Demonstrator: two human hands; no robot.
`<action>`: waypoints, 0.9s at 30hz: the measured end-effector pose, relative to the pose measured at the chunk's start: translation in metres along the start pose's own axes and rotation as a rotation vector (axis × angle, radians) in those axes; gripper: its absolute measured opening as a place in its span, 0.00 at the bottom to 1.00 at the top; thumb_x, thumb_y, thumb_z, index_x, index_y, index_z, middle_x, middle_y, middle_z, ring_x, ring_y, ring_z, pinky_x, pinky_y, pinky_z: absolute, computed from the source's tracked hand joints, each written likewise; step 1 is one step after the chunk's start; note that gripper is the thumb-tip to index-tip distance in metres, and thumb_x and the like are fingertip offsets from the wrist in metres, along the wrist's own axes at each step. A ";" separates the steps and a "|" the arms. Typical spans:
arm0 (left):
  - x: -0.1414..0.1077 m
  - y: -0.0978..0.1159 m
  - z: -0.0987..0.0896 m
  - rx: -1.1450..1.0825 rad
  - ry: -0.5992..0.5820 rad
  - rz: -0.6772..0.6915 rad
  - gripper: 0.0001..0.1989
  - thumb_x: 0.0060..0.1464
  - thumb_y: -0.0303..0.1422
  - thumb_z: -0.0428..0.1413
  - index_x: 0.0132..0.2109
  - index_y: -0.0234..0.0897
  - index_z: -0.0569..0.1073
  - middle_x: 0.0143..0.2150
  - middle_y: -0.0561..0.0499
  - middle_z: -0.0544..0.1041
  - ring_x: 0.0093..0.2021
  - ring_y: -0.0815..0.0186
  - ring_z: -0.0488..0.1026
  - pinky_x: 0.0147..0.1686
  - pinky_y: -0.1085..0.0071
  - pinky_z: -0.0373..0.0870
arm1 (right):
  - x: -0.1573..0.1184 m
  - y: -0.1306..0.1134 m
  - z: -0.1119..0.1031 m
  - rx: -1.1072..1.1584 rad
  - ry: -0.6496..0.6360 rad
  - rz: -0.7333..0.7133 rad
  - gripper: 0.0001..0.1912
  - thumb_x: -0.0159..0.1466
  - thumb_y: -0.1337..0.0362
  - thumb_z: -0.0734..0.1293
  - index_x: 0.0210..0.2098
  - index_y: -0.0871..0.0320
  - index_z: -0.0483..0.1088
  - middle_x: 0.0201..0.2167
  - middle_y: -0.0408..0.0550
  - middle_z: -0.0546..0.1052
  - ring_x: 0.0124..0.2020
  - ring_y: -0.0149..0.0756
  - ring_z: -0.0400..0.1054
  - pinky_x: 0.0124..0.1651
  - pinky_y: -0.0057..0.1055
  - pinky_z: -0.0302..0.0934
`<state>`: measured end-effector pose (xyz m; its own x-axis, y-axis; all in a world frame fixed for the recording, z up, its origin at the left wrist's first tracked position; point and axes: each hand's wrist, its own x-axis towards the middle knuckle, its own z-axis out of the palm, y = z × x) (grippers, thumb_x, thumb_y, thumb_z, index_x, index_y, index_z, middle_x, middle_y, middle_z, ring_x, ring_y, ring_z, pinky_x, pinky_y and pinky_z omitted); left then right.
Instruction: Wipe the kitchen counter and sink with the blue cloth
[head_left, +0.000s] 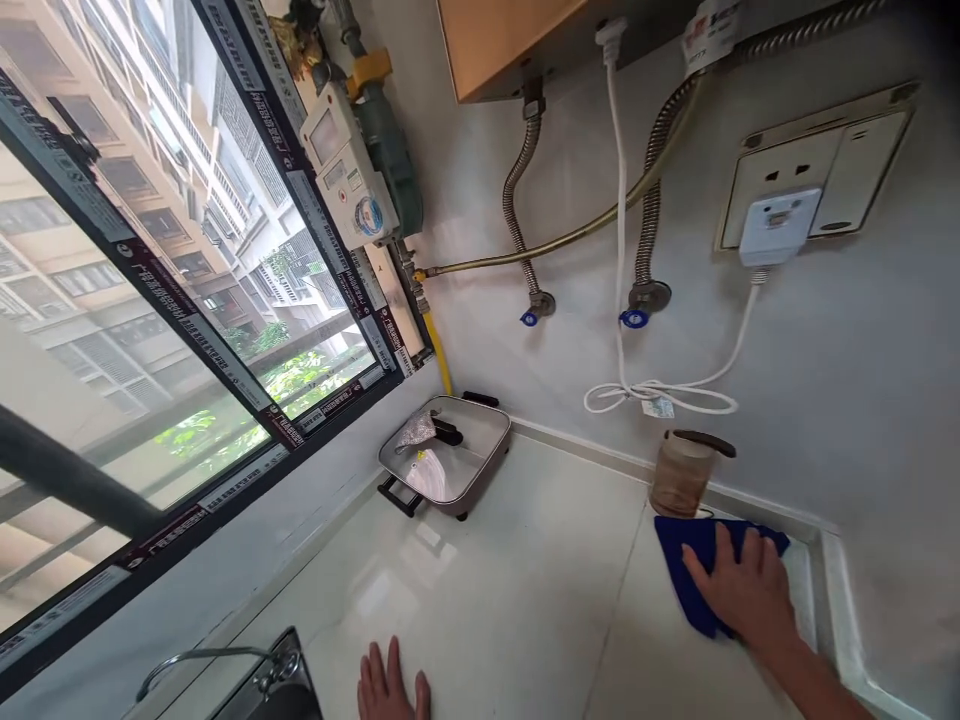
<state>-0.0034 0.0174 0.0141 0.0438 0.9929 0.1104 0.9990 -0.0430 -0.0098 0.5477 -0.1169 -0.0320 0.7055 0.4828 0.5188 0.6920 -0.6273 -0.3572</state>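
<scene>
"Where is the blue cloth (701,540)?"
"On the desk (525,570), near its right edge, just beside the brown jug (681,475). My right hand (746,590) lies flat upon it, fingers apart."
"And your left?"
"My left hand (388,692) is spread also. The pan (480,455) stands in the far left corner."

Deep-blue cloth (697,536), glossy off-white countertop (525,570)

My right hand (746,590) is resting on a blue cloth (699,538); a brownish jug (681,475) is standing just beyond that hand, my left hand (390,692) lying well leftward.
</scene>
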 end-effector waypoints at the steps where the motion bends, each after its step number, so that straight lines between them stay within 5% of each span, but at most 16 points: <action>1: -0.002 0.003 -0.008 -0.016 -0.027 -0.008 0.32 0.62 0.44 0.39 0.69 0.33 0.56 0.74 0.34 0.53 0.74 0.43 0.48 0.71 0.46 0.55 | 0.000 -0.002 -0.001 -0.002 0.003 0.016 0.40 0.65 0.49 0.56 0.68 0.72 0.52 0.70 0.79 0.49 0.70 0.74 0.43 0.59 0.67 0.54; 7: -0.008 0.019 -0.043 -0.085 -0.120 -0.029 0.33 0.63 0.44 0.40 0.70 0.34 0.52 0.76 0.35 0.48 0.75 0.44 0.42 0.73 0.48 0.50 | -0.024 -0.034 -0.013 -0.026 0.117 0.154 0.40 0.65 0.49 0.57 0.66 0.78 0.54 0.67 0.87 0.50 0.68 0.80 0.45 0.57 0.71 0.54; 15: -0.009 0.021 -0.038 -0.140 -0.007 0.001 0.32 0.62 0.43 0.41 0.69 0.32 0.56 0.73 0.30 0.54 0.74 0.41 0.47 0.71 0.47 0.50 | -0.125 -0.074 -0.066 -0.009 -0.024 -0.037 0.40 0.69 0.48 0.52 0.67 0.75 0.51 0.71 0.79 0.43 0.71 0.71 0.39 0.63 0.64 0.53; 22: -0.008 0.020 -0.037 -0.205 0.025 0.030 0.33 0.61 0.44 0.40 0.68 0.30 0.58 0.72 0.27 0.54 0.73 0.38 0.47 0.70 0.46 0.49 | -0.213 -0.042 -0.129 -0.022 -0.149 -0.088 0.42 0.68 0.42 0.52 0.71 0.64 0.45 0.74 0.64 0.38 0.73 0.60 0.39 0.68 0.57 0.53; 27: -0.011 0.021 -0.032 -0.269 0.087 0.040 0.33 0.61 0.44 0.41 0.67 0.30 0.58 0.72 0.27 0.54 0.74 0.40 0.45 0.71 0.47 0.46 | -0.268 0.005 -0.183 -0.118 -0.107 -0.018 0.40 0.68 0.43 0.50 0.70 0.63 0.50 0.73 0.63 0.47 0.72 0.59 0.45 0.67 0.61 0.55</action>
<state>0.0174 0.0019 0.0449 0.0722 0.9772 0.1999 0.9613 -0.1216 0.2473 0.3346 -0.3614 -0.0307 0.7100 0.5531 0.4359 0.6862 -0.6824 -0.2517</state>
